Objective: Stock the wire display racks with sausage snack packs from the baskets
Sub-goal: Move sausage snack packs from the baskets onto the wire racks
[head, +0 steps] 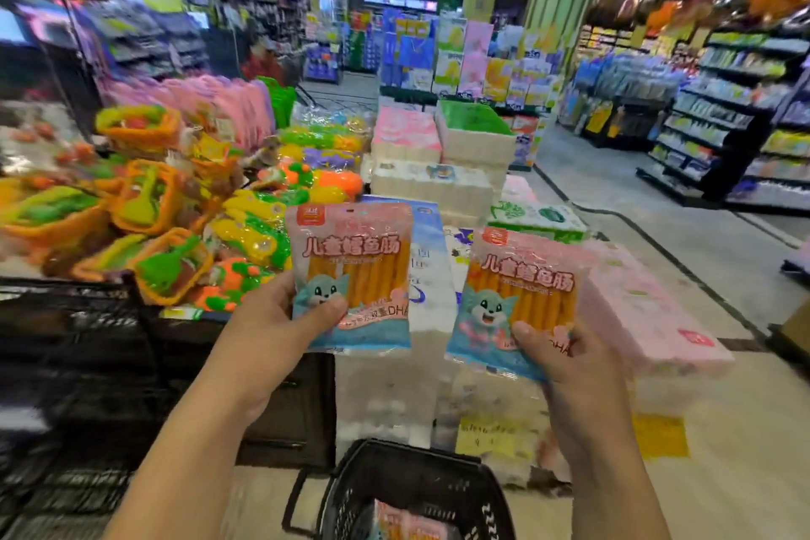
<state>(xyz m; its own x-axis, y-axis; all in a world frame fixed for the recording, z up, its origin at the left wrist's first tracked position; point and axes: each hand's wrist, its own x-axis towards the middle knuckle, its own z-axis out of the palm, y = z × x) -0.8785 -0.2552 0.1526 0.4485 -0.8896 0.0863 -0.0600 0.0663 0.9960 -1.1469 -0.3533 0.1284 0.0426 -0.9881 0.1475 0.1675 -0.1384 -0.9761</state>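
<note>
Store aisles lay blurred behind, toys [144, 206] at the left, tissue bales [442, 184] in the centre. Left hand [280, 320] pinched the left pack [353, 272] by its lower edge, thumb in front; right hand [565, 360] pinched the right pack [517, 298] likewise. Such thin grips on slick film could slip. At the bottom centre a basket [394, 447] held more packs [407, 522].

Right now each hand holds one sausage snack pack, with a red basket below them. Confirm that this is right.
Wrong in one respect: the basket is black, not red, as the head view shows. The left hand holds one sausage snack pack and the right hand a second pack, with the basket below them.
</note>
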